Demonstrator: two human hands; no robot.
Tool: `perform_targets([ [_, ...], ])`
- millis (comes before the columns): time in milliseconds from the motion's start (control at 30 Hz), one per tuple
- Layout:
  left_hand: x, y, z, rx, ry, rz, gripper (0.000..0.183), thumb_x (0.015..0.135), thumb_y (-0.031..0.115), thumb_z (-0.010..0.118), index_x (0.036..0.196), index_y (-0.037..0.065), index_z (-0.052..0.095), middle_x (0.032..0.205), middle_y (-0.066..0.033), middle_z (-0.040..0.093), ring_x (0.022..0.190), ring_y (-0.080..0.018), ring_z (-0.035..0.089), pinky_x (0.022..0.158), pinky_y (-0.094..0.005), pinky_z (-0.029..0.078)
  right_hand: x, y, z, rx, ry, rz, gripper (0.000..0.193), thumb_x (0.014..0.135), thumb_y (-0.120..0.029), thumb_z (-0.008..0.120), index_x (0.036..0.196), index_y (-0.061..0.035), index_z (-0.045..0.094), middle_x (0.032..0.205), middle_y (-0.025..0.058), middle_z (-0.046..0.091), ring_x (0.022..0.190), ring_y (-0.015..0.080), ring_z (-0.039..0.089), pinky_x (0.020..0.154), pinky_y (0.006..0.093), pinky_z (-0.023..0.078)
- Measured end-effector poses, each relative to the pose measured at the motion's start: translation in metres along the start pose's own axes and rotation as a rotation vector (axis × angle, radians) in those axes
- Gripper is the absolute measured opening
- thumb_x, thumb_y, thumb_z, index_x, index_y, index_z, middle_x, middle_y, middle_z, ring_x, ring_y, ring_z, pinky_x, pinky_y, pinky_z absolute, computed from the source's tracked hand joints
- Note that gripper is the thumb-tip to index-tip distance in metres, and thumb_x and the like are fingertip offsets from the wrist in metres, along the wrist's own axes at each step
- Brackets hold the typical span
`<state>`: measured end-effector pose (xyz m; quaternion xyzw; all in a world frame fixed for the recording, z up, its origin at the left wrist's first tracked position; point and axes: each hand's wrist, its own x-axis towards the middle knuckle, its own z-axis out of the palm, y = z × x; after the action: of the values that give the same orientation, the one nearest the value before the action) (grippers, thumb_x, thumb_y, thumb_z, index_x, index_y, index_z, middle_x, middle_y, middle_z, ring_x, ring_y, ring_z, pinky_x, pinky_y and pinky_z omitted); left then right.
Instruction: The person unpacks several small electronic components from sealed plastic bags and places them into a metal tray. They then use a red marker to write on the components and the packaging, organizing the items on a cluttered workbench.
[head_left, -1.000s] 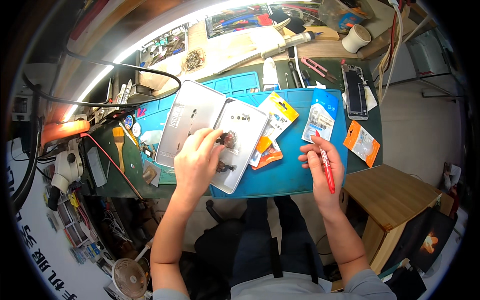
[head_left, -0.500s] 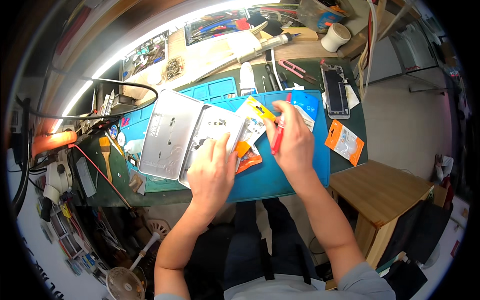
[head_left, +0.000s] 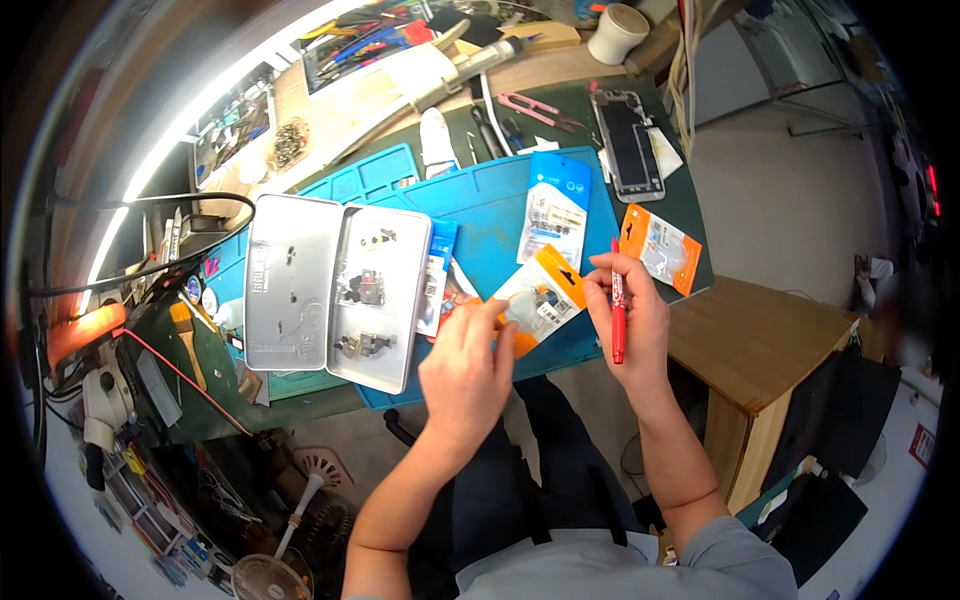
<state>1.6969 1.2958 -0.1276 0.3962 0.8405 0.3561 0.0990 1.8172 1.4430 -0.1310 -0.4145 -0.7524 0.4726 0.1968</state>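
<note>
Orange packet (head_left: 540, 300) was held above the blue mat (head_left: 490, 205), near frame centre, pinched between both hands. Left hand (head_left: 465, 370) closed its grip on the packet's lower left edge with thumb and forefinger. Right hand (head_left: 625, 320), at 3 o'clock from the packet, held its right edge with fingertips while a red pen (head_left: 618, 305) stood upright, clamped against the palm. Open metal tin (head_left: 325, 290) lay at 9 o'clock from the packet, small parts inside. Blue packet (head_left: 555, 210) lay on the mat at 12 o'clock. Second orange packet (head_left: 660, 248) lay at 2 o'clock on the tabletop (head_left: 690, 200); a phone (head_left: 628, 145) lay beyond it.
</note>
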Motion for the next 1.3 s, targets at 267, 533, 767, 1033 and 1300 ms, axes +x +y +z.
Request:
perform_targets([
  [267,-0.024,0.014,0.034,-0.145,0.011,-0.062,0.019,0.088,-0.001,0.07,0.106,0.003,0.065,0.099,-0.012,0.068,0.086,-0.029,0.068,0.069,-0.0366,0.055,-0.014,0.01,-0.019,0.316,-0.136,0.252,0.023,0.093,-0.004,0.07,0.116,-0.0031,0.064,0.091,0.0058,0.071,0.081,0.0097,0.066,0.075,0.0265,0.055],
  [533,-0.025,0.045,0.024,-0.558,-0.095,-0.387,0.016,0.092,0.01,0.075,0.101,0.002,0.065,0.09,-0.0056,0.067,0.063,-0.0111,0.052,0.053,-0.0264,0.042,-0.028,-0.011,-0.037,0.296,-0.247,0.22,0.023,0.09,-0.002,0.076,0.109,-0.0027,0.062,0.09,0.0046,0.07,0.085,0.0092,0.067,0.078,0.026,0.056],
  [767,-0.016,0.072,-0.001,-0.565,-0.237,-0.426,0.019,0.096,0.014,0.072,0.101,-0.001,0.061,0.076,0.0011,0.06,0.061,-0.0014,0.045,0.053,-0.0196,0.038,-0.042,-0.027,-0.047,0.279,-0.307,0.121,0.027,0.084,-0.003,0.082,0.101,-0.0032,0.061,0.087,0.0048,0.069,0.08,0.0107,0.068,0.074,0.0262,0.055],
  [1033,-0.038,0.084,-0.024,-0.65,-0.229,-0.446,0.014,0.093,0.005,0.066,0.089,-0.001,0.054,0.069,-0.0068,0.05,0.056,-0.0106,0.046,0.051,-0.0287,0.039,-0.064,-0.048,-0.049,0.249,-0.245,-0.009,0.027,0.083,0.006,0.077,0.103,-0.0035,0.061,0.091,0.008,0.066,0.08,0.0166,0.066,0.074,0.0283,0.053],
  [1300,-0.045,0.075,-0.017,-0.616,-0.167,-0.371,0.012,0.093,0.005,0.066,0.092,-0.001,0.055,0.072,-0.0112,0.054,0.056,-0.0192,0.052,0.053,-0.0325,0.045,-0.059,-0.046,-0.043,-0.175,-0.19,-0.45,0.037,0.074,0.007,0.078,0.106,-0.0055,0.067,0.088,0.0084,0.067,0.068,0.0263,0.06,0.058,0.0359,0.049],
])
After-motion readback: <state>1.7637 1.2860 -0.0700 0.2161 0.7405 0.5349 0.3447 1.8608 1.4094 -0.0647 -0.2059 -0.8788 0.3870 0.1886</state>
